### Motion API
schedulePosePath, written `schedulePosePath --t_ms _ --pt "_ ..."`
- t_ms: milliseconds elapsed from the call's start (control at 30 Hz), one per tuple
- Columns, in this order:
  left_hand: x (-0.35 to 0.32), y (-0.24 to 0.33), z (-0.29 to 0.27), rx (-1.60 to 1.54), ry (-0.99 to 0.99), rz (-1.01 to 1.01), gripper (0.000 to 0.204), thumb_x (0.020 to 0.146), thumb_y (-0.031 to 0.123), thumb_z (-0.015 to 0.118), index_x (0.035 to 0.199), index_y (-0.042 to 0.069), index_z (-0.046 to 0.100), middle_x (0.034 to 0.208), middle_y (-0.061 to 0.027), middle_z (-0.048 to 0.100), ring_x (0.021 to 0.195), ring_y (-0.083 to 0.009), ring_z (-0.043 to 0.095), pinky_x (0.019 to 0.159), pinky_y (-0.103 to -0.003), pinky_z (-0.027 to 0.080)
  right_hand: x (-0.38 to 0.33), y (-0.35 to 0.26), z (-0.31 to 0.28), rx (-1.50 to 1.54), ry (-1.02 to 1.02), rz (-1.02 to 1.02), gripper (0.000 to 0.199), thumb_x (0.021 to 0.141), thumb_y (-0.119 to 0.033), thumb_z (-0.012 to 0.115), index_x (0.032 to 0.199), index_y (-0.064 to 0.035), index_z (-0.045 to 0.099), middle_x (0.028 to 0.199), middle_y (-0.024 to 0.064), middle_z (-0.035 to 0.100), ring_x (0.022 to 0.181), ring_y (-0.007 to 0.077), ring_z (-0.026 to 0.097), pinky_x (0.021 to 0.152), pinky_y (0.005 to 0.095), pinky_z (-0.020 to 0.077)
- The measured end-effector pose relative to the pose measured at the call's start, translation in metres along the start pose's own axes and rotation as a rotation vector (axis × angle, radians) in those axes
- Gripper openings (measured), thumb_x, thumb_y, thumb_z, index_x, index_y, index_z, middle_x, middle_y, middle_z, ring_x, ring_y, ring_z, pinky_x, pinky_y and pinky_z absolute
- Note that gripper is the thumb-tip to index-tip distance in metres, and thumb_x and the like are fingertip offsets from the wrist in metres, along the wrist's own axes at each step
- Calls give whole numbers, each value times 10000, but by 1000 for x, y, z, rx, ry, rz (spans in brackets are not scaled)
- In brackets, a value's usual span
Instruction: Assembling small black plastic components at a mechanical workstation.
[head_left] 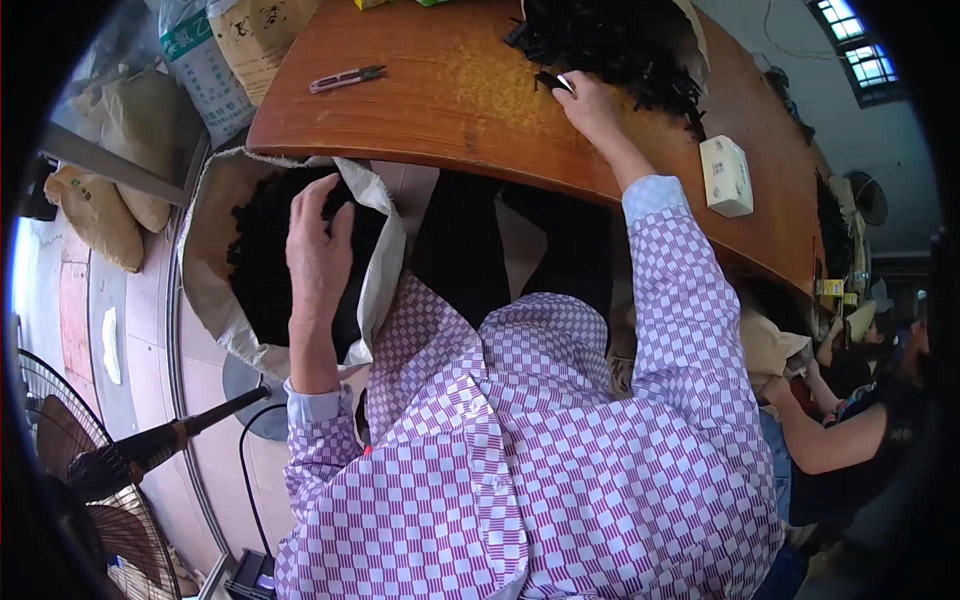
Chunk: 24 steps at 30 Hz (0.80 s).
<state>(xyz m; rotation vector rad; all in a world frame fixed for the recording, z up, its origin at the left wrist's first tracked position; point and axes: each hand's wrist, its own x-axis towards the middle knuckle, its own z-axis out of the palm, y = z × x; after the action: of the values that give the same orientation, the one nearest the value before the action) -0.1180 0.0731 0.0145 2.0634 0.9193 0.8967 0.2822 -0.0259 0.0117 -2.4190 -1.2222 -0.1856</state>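
Wooden table [450, 100] as the landmark: at its far edge, a heap of small black parts [610, 45], with the right hand [585, 100] pinching one black piece [550, 80] at the heap's near side. Below the table's near left rim, an open white sack [215, 300] full of dark parts [265, 260]; left hand [318, 250] lowered into its mouth, fingers loosely spread, holding nothing visible. Toward the table's left end, a utility knife [347, 78]; near its right edge, a cream box [726, 176]. Left of the sack, a floor fan [80, 470].
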Motion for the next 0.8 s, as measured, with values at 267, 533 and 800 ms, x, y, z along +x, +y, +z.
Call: schedulePosePath --t_ms 267,533,800 --pt "-3 60 57 -1034 -625 -384 533 955 329 503 1338 -22 383 1080 -146 606 810 -147 622 655 -229 479 -99 -45 -48 619 -314 -107 238 909 -63 540 1147 -56 539 686 -38 477 587 48 383 529 210 324" --pt "-26 33 105 -1590 -1052 -588 408 958 301 502 1259 26 499 1033 -193 617 738 -134 622 588 -178 490 -186 -77 -51 823 -340 -359 319 873 4 564 1186 -58 549 1056 74 648 845 114 615 775 227 488" --pt "-50 48 111 -1591 -1095 -814 358 916 145 574 1240 25 478 994 -184 624 718 -173 654 578 -187 538 -219 -65 -43 823 -347 -324 362 867 16 558 1210 -99 554 835 42 660 705 106 621 668 232 512"
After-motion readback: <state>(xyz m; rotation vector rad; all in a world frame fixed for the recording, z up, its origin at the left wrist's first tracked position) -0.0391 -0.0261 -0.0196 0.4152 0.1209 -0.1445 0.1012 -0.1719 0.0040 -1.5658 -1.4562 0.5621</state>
